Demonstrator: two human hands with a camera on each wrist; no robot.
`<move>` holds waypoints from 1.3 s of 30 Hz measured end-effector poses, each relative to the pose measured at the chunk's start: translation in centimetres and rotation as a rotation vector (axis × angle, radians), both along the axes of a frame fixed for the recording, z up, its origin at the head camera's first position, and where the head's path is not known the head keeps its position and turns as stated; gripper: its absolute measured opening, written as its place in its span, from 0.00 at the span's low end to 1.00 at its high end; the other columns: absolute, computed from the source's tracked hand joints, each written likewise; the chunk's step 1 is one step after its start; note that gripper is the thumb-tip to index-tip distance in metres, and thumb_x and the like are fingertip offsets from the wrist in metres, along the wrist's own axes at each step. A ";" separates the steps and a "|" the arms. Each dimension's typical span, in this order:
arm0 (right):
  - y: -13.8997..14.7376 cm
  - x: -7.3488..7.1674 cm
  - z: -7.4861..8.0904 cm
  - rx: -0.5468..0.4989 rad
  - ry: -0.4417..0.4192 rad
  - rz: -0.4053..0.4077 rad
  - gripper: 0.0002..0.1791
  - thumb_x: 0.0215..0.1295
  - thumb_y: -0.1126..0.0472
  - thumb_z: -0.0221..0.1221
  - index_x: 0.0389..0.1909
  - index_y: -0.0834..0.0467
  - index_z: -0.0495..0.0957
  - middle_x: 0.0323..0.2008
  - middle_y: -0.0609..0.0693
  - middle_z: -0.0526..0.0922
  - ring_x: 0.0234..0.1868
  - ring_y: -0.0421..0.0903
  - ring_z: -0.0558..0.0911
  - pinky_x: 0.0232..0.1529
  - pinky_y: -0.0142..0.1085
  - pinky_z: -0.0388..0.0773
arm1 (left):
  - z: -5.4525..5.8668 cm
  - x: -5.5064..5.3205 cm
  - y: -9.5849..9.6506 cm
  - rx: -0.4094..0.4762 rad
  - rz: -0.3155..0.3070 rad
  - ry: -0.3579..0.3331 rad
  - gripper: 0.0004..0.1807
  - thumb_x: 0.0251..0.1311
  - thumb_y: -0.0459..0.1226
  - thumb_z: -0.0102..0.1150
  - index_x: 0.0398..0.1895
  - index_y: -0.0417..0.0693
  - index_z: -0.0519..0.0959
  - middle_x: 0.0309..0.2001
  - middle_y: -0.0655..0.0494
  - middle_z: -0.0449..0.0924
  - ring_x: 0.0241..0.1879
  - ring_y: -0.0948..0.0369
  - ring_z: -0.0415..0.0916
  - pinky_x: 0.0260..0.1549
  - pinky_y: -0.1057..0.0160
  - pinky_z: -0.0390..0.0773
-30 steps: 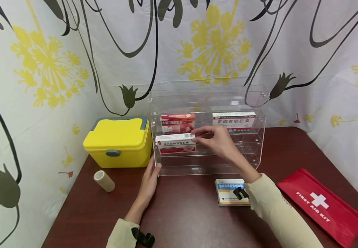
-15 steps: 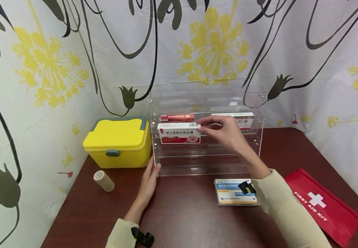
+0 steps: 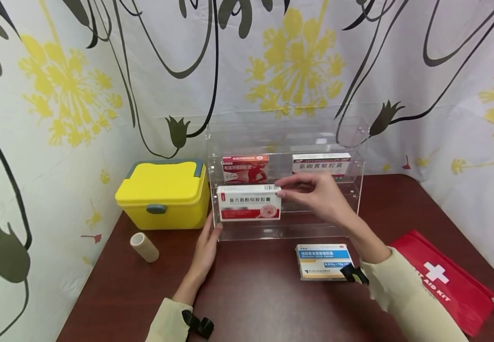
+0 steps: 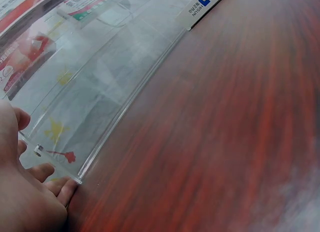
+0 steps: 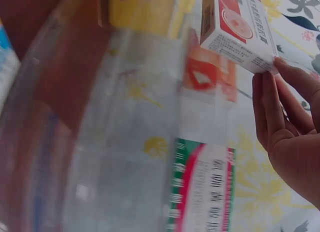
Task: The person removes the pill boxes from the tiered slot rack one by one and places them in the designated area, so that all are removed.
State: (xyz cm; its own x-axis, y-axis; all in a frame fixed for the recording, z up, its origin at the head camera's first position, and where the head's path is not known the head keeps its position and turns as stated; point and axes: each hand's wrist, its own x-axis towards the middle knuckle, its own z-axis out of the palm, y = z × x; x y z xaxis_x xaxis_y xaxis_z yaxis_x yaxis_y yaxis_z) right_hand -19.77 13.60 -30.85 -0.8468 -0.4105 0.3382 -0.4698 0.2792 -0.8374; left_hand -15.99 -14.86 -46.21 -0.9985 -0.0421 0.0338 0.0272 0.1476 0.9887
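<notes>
The white-and-red box (image 3: 250, 209) is upright, printed face outward, in front of the left part of the clear rack (image 3: 268, 233); the right hand (image 3: 326, 199) pinches its upper right corner between thumb and fingers; whether the box touches the rack, I can't tell. The left hand (image 3: 205, 247) rests against the rack's left side, fingers loosely extended along the panel, thumb at the front edge. Above and behind the held box, the red box (image 3: 245, 171) stands in the rack; the pink-and-white box (image 3: 320, 165) stands at the same level, farther right. On the tabletop (image 3: 255, 294) before the rack lies the blue-and-white box (image 3: 324, 261), near the right sleeve (image 3: 409, 294); to its right lies the red pouch (image 3: 452, 287), partly hidden by that sleeve; the yellow case (image 3: 161, 199) sits just left of the rack, a pale tube (image 3: 145, 248) lying in front of it; flowered cloth (image 3: 144, 95) hangs behind everything.
</notes>
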 end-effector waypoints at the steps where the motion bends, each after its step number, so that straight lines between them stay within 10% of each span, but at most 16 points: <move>1: 0.1 0.3 -0.5 -0.007 -0.028 0.012 0.12 0.60 0.63 0.68 0.45 0.59 0.86 0.41 0.51 0.86 0.39 0.48 0.86 0.36 0.39 0.82 | -0.4 -0.3 -0.1 0.003 0.001 0.002 0.32 0.76 0.45 0.44 0.79 0.61 0.50 0.76 0.57 0.51 0.73 0.57 0.47 0.68 0.45 0.49; 7: 1.0 1.3 -4.9 -0.027 -0.148 0.037 0.12 0.59 0.59 0.69 0.44 0.55 0.87 0.40 0.49 0.87 0.40 0.50 0.86 0.39 0.39 0.82 | -3.1 -1.8 -0.5 0.011 0.017 0.033 0.30 0.75 0.49 0.44 0.77 0.71 0.50 0.74 0.65 0.52 0.72 0.62 0.49 0.69 0.49 0.48; 19: 0.7 2.8 -10.9 0.021 -0.300 0.030 0.11 0.58 0.58 0.70 0.41 0.58 0.87 0.38 0.51 0.87 0.39 0.51 0.86 0.39 0.39 0.82 | -3.1 -1.8 -0.3 0.002 0.047 0.066 0.30 0.74 0.51 0.46 0.76 0.75 0.53 0.73 0.66 0.55 0.71 0.63 0.51 0.69 0.49 0.50; 39: -0.5 1.5 -13.8 0.346 -0.109 -0.078 0.04 0.61 0.60 0.68 0.35 0.54 0.89 0.32 0.41 0.86 0.33 0.38 0.80 0.34 0.34 0.77 | 0.2 -0.1 0.1 0.008 0.009 0.054 0.30 0.76 0.42 0.44 0.78 0.62 0.52 0.75 0.60 0.54 0.72 0.60 0.50 0.68 0.49 0.50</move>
State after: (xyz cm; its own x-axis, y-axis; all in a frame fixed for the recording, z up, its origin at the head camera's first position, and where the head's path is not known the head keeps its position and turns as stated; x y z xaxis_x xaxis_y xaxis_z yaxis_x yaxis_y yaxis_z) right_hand -18.25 13.13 -44.64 -0.9032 -0.4181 0.0970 -0.3498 0.5860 -0.7309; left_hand -16.11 -14.76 -46.02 -0.9948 -0.0510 0.0876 0.0797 0.1402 0.9869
